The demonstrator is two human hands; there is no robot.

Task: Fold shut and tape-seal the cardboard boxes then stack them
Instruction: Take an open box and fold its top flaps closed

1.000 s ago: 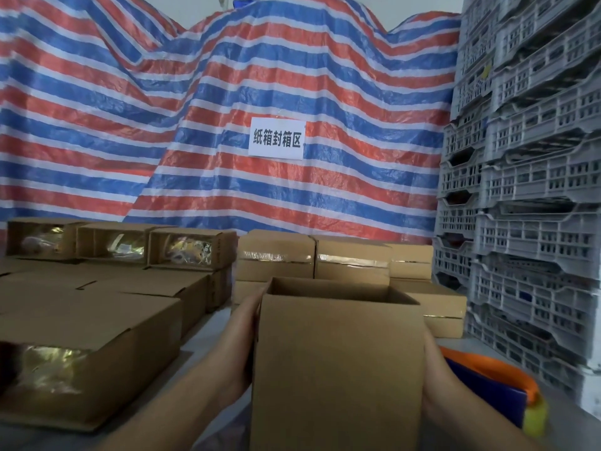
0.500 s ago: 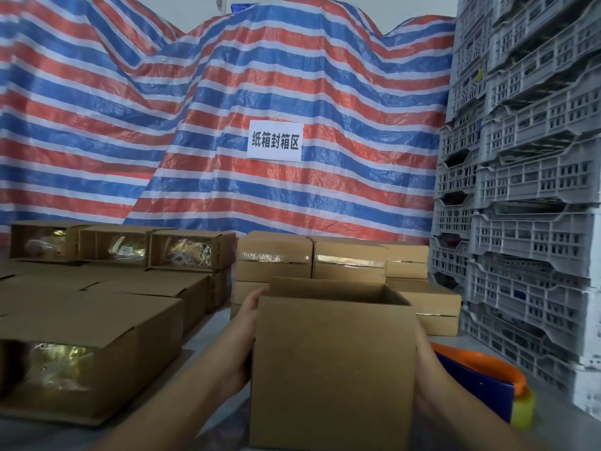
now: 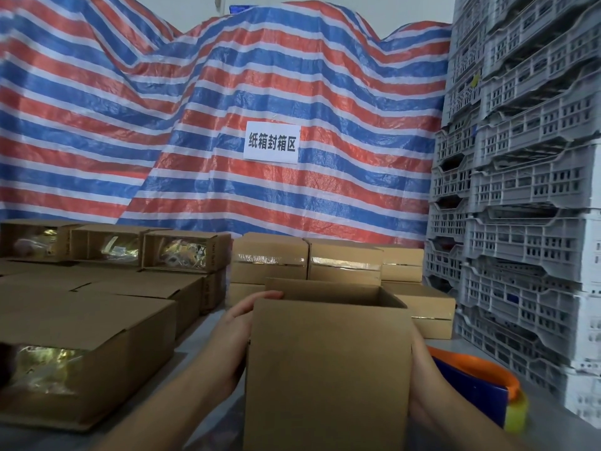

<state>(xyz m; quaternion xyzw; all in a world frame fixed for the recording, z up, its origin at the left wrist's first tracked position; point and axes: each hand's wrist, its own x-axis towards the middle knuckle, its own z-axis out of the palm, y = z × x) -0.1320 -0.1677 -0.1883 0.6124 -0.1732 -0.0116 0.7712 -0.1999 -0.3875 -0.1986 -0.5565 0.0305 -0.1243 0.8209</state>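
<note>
An open-topped cardboard box (image 3: 328, 369) stands upright in front of me, its top flaps not folded in. My left hand (image 3: 234, 340) holds its left wall, fingertips up at the top rim. My right hand (image 3: 422, 379) holds the right wall, with its fingers hidden behind the box. Taped, sealed boxes (image 3: 270, 255) are stacked two high just beyond it. An orange and blue tape dispenser (image 3: 471, 382) with a yellowish roll lies to the right of the box.
On the left stand open boxes lying on their sides (image 3: 182, 252), with shiny wrapped contents showing, and a bigger one (image 3: 81, 346) close by. Grey plastic crates (image 3: 527, 222) tower along the right. A striped tarp (image 3: 227, 92) with a paper sign closes the back.
Both hands keep the same hold on the box. It sits slightly lower and nearer in the view, which has tilted up a little.
</note>
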